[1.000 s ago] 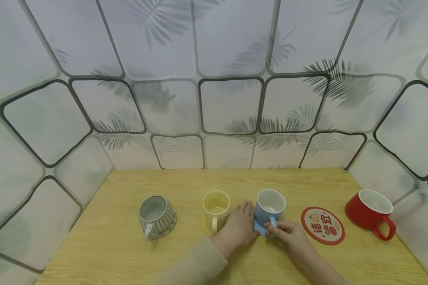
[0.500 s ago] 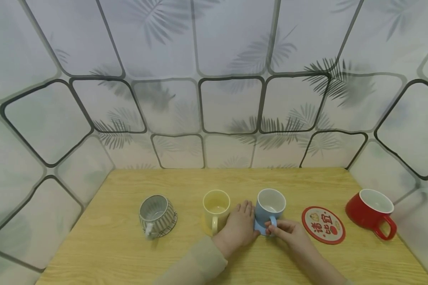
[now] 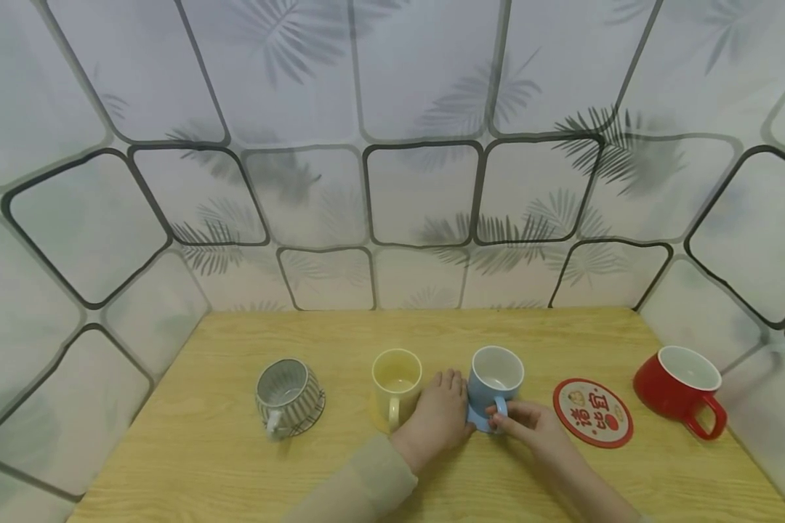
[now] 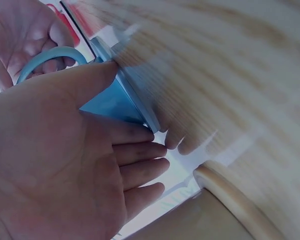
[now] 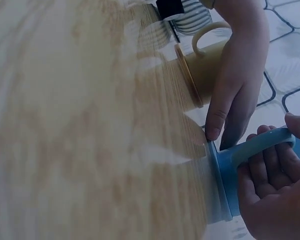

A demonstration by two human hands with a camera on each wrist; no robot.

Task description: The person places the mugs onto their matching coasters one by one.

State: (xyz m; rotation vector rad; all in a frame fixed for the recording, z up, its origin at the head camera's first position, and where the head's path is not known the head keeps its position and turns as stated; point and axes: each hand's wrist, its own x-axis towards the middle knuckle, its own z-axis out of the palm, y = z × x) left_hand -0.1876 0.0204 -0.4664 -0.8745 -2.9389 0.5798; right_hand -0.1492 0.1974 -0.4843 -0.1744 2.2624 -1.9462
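One wood-grain table (image 3: 203, 465), leaf-patterned walls (image 3: 425, 196) around, right fingers (image 3: 514, 430) on blue mug (image 3: 482, 393)

Compared with one second ago, we notice only a very slight change: the right hand (image 3: 540, 430), at the handle (image 3: 501, 404) of the blue mug (image 3: 486, 392), sits a little higher in the head view.

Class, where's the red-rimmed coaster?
In the head view, the red-rimmed coaster lies on the table toward the right, between the right hand and the red mug.
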